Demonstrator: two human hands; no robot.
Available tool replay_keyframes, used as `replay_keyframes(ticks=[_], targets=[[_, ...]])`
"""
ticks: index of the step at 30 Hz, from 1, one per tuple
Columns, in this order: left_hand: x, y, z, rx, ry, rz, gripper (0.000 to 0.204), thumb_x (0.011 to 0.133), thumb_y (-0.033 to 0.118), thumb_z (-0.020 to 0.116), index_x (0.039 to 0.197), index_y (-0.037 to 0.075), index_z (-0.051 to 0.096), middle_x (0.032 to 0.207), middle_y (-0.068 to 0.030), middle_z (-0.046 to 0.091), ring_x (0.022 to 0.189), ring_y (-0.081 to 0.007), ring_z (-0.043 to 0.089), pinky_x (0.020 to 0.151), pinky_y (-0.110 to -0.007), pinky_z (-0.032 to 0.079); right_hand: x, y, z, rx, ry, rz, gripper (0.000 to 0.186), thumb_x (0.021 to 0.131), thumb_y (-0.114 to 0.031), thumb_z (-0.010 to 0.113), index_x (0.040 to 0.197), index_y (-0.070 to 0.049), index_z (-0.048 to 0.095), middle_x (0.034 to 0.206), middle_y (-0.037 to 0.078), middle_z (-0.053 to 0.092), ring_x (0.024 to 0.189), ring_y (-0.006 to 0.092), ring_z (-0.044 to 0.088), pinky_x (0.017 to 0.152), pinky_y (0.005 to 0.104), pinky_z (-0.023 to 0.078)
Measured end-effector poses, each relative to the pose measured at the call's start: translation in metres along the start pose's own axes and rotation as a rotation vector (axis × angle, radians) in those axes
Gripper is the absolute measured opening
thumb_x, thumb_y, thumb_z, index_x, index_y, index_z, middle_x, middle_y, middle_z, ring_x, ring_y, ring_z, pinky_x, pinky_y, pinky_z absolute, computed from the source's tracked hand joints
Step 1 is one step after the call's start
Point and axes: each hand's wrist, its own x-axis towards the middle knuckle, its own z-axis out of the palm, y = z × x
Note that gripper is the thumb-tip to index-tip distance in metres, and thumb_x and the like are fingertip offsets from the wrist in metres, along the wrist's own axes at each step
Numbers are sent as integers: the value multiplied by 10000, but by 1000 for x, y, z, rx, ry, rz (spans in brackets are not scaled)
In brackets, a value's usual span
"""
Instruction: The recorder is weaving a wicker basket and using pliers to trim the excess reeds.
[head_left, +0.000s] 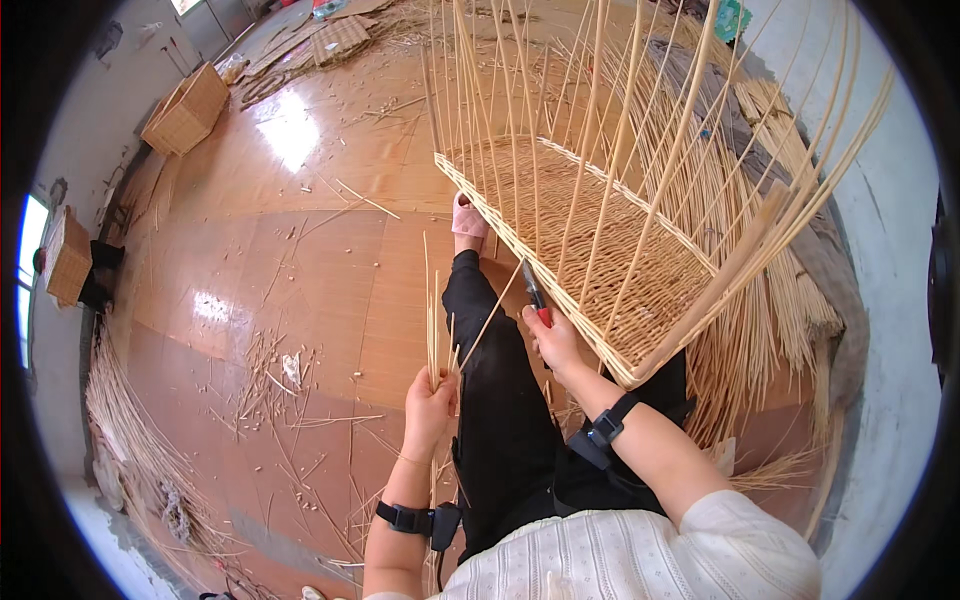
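Note:
My right hand is shut on pruning shears with red and black grips, their tips at the lower edge of an unfinished wicker basket. The basket has a woven rectangular base, tall upright canes and a thicker rod at its near right; it rests over my right leg. Left of it, my left hand is closed around several thin canes, held upright. One cane slants up from that hand toward the shear tips. My pink slipper shows beyond, under the basket's left part.
Long cane bundles lie along the right wall, more at the lower left. Two woven boxes are by the left wall, the nearer beside a dark shape I cannot make out. Offcuts scatter over the floor; flattened mats lie far back.

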Motion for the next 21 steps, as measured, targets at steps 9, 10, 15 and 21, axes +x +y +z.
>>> replay_keyframes(ticks=[9, 10, 15, 21], targets=[[8, 12, -8, 34, 12, -34, 86, 937, 111, 581, 948, 33, 545, 613, -5, 501, 481, -81, 456, 441, -224, 351, -4, -8, -3, 204, -75, 151, 396, 903, -496, 645, 882, -119, 524, 723, -45, 474, 565, 57, 455, 513, 218, 380], [10, 12, -8, 6, 35, -13, 86, 936, 109, 578, 929, 28, 551, 591, 1, 491, 466, -81, 447, 439, -228, 342, -3, -9, -4, 202, -79, 147, 394, 905, -497, 641, 882, -121, 525, 723, -46, 472, 573, 56, 457, 522, 224, 386], [16, 11, -14, 44, 40, -27, 94, 938, 109, 583, 969, 24, 557, 629, -4, 509, 491, -81, 463, 444, -223, 362, -3, -10, -8, 201, -91, 186, 413, 907, -515, 627, 934, -111, 544, 769, -36, 508, 627, 67, 496, 566, 237, 418], [18, 15, -14, 72, 30, -27, 127, 939, 127, 601, 997, 23, 560, 647, -9, 519, 502, -83, 472, 445, -221, 375, 9, 2, 3, 193, -22, 115, 403, 922, -500, 617, 961, -105, 553, 761, -40, 526, 611, 57, 497, 550, 228, 417]])
